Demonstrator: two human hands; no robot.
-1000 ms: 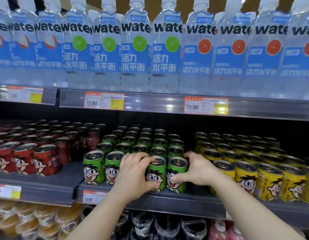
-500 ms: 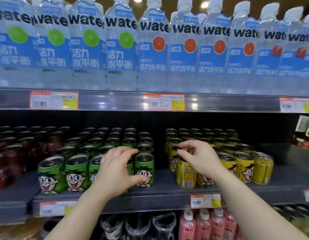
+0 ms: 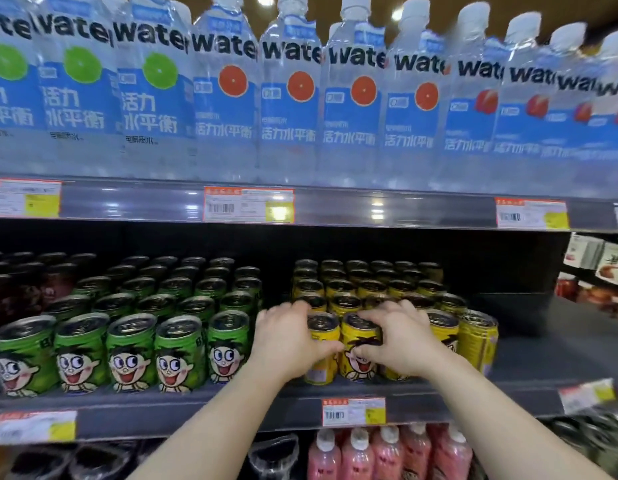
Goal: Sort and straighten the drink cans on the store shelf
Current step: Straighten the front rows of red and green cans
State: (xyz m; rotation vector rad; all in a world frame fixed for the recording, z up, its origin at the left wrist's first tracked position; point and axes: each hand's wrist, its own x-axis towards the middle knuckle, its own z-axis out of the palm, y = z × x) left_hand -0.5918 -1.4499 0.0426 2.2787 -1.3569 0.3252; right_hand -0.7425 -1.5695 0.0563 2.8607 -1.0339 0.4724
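Turning front yellow cans, both hands engaged

Working at the middle shelf [image 3: 183, 408], the person has both hands on the front row of the yellow cans [image 3: 370, 289]. Left hand [image 3: 287, 341] wraps the leftmost front can [image 3: 323, 344], fingers over its far side and thumb across the front; barcode side faces out, so this one looks mis-turned. Right hand [image 3: 403, 341] curls round the next can [image 3: 358, 348], whose cartoon face shows forward. Both cans stand upright on the shelf, touching or nearly so.

Green cans [image 3: 127, 351] to the left: front row upright, faces out, looks finished. Two more yellow cans sit right of the hands, the end one [image 3: 479, 341] showing no face.

Risks, as judged:
- Cans packed tight; twisting one may drag its neighbour round and spoil a face already set
- Front row stands close to the shelf lip; a pull outward while turning could tip a can off, onto the pink bottles [image 3: 359, 455] below
- Hands hide the third can, so its facing cannot be told
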